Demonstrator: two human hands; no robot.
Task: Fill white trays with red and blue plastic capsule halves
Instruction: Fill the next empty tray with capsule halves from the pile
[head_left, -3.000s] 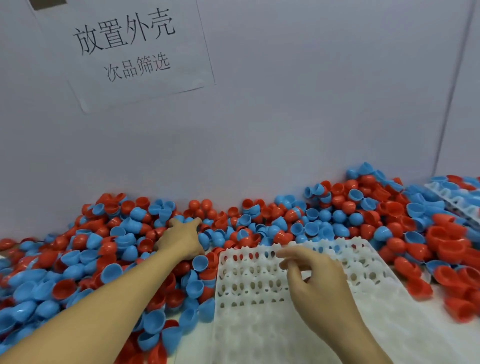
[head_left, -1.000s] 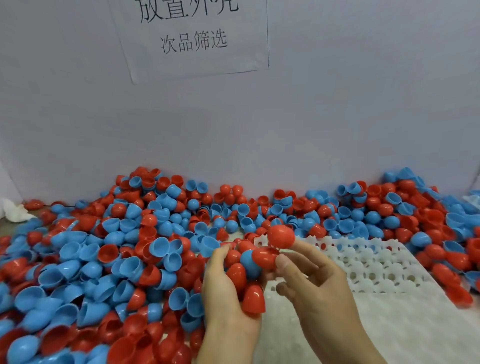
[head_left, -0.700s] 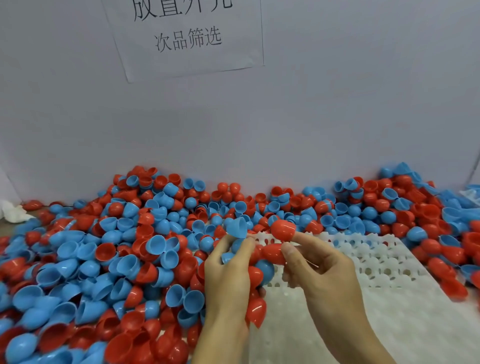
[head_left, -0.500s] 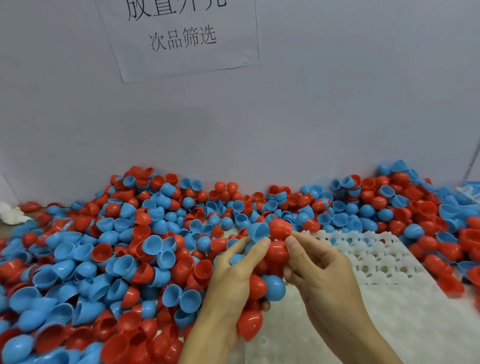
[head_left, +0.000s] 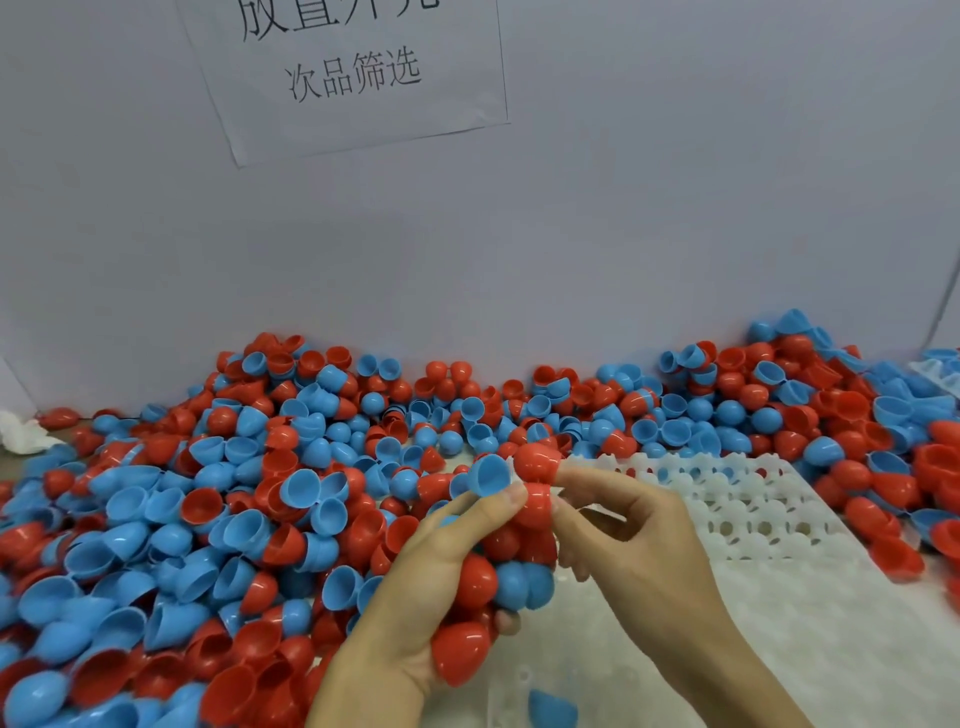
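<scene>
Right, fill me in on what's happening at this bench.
A person is loading a white tray with capsule halves from a big red and blue pile. The left hand clutches a handful of halves. The right hand pinches a red half at the top of that bunch. The tray pockets in view look empty, apart from one blue half lying at its near edge.
</scene>
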